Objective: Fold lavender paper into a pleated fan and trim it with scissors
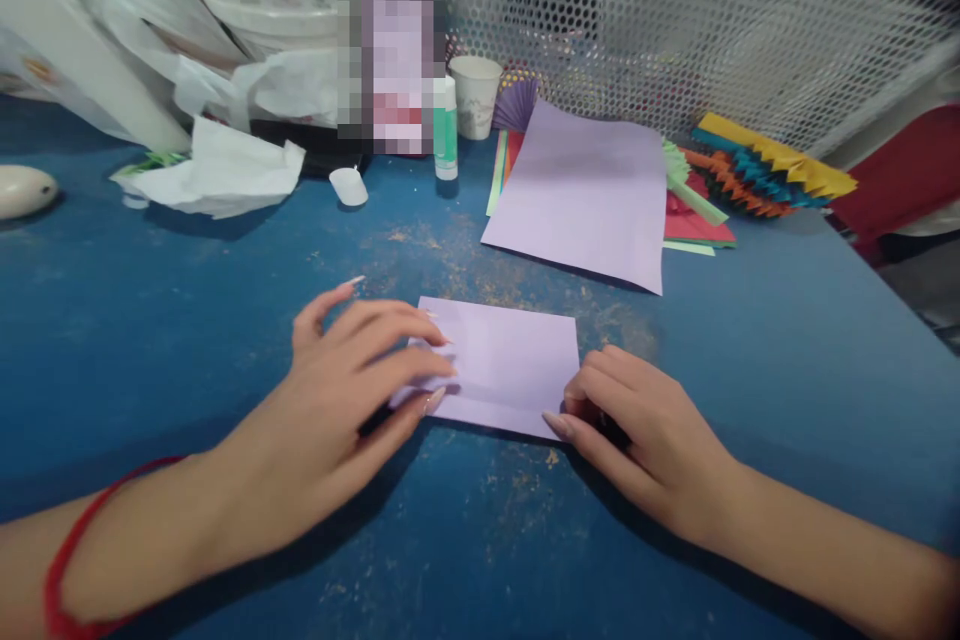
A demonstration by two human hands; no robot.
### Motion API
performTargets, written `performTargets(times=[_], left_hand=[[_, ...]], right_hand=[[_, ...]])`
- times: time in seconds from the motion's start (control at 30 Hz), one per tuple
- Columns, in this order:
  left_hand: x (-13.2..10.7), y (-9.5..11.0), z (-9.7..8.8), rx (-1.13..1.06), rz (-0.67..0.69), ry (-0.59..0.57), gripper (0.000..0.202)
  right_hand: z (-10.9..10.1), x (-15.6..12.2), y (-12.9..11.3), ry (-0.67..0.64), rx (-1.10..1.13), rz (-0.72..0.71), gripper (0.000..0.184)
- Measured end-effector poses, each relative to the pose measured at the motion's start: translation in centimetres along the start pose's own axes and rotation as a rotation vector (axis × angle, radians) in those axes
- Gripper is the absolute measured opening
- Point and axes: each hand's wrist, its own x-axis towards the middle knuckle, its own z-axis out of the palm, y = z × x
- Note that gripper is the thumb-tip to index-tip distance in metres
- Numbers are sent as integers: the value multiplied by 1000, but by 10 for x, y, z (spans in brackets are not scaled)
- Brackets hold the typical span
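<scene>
- Lilac paper (510, 370) lies on the blue table (225, 305), just in front of the larger lilac sheet (592, 190).
- Left hand (337, 375) rests over the paper's left end, fingers spread apart.
- Right hand (649, 425) has its thumb on the near right corner, fingers curled; whether they pinch it I cannot tell.
- Glue stick (449, 125) stands beside the paper cup (476, 100), farther back.

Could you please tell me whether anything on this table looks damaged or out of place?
The table looks damaged: its blue surface is scuffed, with pale worn patches around the small purple sheet. Also, what looks like a loose white cap lies near the upright glue stick, perhaps left off it.
</scene>
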Motion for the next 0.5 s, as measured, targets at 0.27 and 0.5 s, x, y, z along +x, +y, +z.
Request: performTargets(times=[0.27,0.5], left_hand=[[-27,23,13,199,307,-103,87],[-37,18,22,148,263,-176,95]], right_hand=[[2,1,0,10,-57,12,27],[1,-8,-13,133,-277,-264,26]])
